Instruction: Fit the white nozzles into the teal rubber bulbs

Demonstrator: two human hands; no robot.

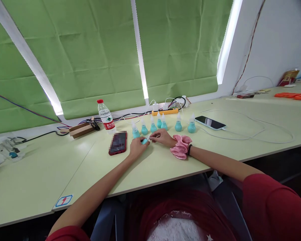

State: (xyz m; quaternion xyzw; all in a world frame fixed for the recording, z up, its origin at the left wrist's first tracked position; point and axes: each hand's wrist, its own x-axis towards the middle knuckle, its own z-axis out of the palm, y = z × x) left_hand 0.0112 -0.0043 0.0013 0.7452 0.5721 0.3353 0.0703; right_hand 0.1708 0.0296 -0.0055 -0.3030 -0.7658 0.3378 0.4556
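1. A small teal rubber bulb with a white tapered nozzle (144,140) lay low over the pale green tabletop (165,164), caught between both hands near the middle of the desk's far half.
2. The left hand (137,147) had its fingers closed round the teal bulb; the right hand (163,137) pinched the white nozzle end with fingers together.
3. The bulb looked light, soft and squeezable, so it would likely dent under a firm grip; the stiffer nozzle and neck seemed the surer place to take hold.
4. Just behind the hands stood a row of matching teal bulbs (163,125), upright and close together.
5. A pink fabric scrunchie (181,146) sat on the right wrist.
6. A red-cased phone (118,143) lay just left of the hands, with a clear plastic water bottle with a red cap (106,117) behind it.
7. A light blue phone on a white cable (210,123) lay to the right.
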